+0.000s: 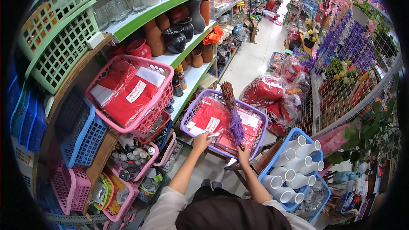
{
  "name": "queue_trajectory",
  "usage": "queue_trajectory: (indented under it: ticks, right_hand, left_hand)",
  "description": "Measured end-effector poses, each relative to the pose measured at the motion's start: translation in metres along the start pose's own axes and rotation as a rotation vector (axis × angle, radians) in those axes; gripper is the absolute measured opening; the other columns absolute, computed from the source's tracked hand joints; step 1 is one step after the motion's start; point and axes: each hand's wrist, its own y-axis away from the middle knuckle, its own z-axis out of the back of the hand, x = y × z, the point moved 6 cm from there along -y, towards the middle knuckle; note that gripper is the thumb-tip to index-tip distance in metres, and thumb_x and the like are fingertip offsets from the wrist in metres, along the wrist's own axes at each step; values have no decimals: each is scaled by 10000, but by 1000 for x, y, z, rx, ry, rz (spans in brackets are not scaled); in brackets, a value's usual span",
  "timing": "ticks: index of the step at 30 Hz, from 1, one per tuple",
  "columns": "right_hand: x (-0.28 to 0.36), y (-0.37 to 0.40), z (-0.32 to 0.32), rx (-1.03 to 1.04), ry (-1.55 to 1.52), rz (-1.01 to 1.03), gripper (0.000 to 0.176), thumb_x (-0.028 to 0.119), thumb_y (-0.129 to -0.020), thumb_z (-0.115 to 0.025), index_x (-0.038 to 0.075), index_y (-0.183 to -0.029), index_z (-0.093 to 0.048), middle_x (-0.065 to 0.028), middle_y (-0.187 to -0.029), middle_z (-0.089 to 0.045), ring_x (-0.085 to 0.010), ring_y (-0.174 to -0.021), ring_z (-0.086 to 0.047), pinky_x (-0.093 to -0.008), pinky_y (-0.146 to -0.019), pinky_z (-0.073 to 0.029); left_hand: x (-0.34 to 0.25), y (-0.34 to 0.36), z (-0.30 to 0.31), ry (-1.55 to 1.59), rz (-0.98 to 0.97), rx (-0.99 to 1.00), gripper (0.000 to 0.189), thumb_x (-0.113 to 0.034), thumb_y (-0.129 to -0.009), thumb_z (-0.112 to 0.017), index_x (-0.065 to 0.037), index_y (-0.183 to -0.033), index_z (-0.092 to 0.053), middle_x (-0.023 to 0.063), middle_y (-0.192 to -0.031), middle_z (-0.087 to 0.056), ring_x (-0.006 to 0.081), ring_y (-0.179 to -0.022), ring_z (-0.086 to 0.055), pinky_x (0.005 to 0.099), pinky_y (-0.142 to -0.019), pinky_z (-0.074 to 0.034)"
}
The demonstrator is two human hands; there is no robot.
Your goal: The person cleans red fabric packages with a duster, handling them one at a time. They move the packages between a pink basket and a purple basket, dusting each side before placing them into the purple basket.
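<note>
A purple plastic basket [184, 124] holds red folded items in clear plastic packs [208, 115], one bearing a white handwritten label [212, 124]. Across the packs lies a bunch of dried purple flowers [236, 128] with brown stems [227, 93] pointing away from me. My left hand [202, 142] is closed at the near left rim, pinching a small white slip [213, 135]. At the near right rim my right hand [244, 154] is closed, its fingertips beside the flower heads at a small dark thing I cannot make out.
A pink basket [167, 89] of similar red packs stands left, by shelves of pots [174, 39]. To my right, a blue basket [266, 168] holds white vases [295, 165]. Bagged red goods [264, 91] sit beyond. A tiled aisle [255, 55] runs ahead; a person [271, 6] is far off.
</note>
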Motion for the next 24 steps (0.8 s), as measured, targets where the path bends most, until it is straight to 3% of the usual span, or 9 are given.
queue_trajectory:
  ticks: [3, 5, 7, 8, 12, 17, 19, 20, 24]
  right_hand:
    - [18, 3, 5, 43, -49, -114, 264, 205, -780, -623, -1, -933, -559, -47, -649, -547, -101, -492, -468, -261, -442, -360]
    - [41, 7, 10, 46, -13, -92, 289, 262, -796, -602, -5, -899, -560, -70, -667, -558, -149, -547, -498, -303, -507, -389]
    - [61, 12, 17, -72, -199, -126, 342, 324, -809, -574, -7, -897, -560, -112, -739, -584, -217, -665, -541, -347, -636, -414]
    - [49, 6, 14, -62, -98, -157, 407, 364, -813, -554, -23, -937, -548, -162, -813, -596, -275, -785, -556, -368, -753, -402]
    - [40, -9, 3, 42, 6, -262, 644, 409, -759, -602, -48, -1177, -424, -235, -1101, -534, -366, -1062, -489, -400, -903, -363]
    - [37, -24, -2, 10, 101, -151, 551, 223, -701, -665, -49, -1128, -447, -242, -1107, -519, -368, -1036, -500, -398, -886, -376]
    - [34, -27, -10, 90, 11, -82, 479, 172, -699, -659, -52, -1075, -462, -217, -1019, -557, -336, -940, -546, -385, -825, -409]
    - [41, -23, -7, 75, -80, -70, 394, 129, -680, -677, -41, -977, -482, -157, -856, -583, -271, -771, -570, -356, -717, -440]
    - [38, -25, -9, 93, -201, -98, 289, 87, -647, -715, 3, -834, -512, -57, -703, -555, -165, -622, -527, -309, -592, -437]
  left_hand:
    - [-12, 31, 20, 82, -20, -142, 219, -225, -718, -609, -121, -910, -616, 106, -806, -635, 282, -734, -608, 377, -649, -469]
    - [-13, 44, 25, 87, 33, -101, 203, -219, -711, -604, -120, -888, -619, 95, -842, -631, 262, -799, -597, 357, -693, -464]
    - [-18, 57, 34, 76, -137, -201, 165, -197, -690, -615, -125, -838, -626, 71, -843, -624, 254, -893, -559, 353, -781, -437]
    - [-16, 61, 37, 81, -212, -203, 150, -162, -660, -638, -137, -808, -640, 89, -941, -563, 262, -1013, -478, 356, -871, -388]
    - [11, 82, 36, 189, -69, -207, 201, -122, -628, -675, -157, -826, -658, 119, -1092, -378, 290, -1086, -402, 354, -899, -372]
    - [33, 94, 34, 349, -46, -217, 190, -119, -631, -679, -137, -819, -659, 96, -1083, -384, 262, -1068, -425, 357, -871, -398]
    - [44, 98, 30, 676, 15, -252, 184, -72, -618, -677, -96, -799, -655, 84, -1056, -397, 230, -1069, -423, 310, -821, -424]
    - [64, 92, 20, 661, 60, -258, 258, -28, -638, -677, -50, -890, -628, 73, -1033, -416, 193, -1025, -449, 245, -781, -434]
    - [75, 92, 3, 1074, 295, -498, 540, -51, -713, -673, 24, -1182, -415, 97, -1084, -475, 145, -915, -512, 238, -780, -434]
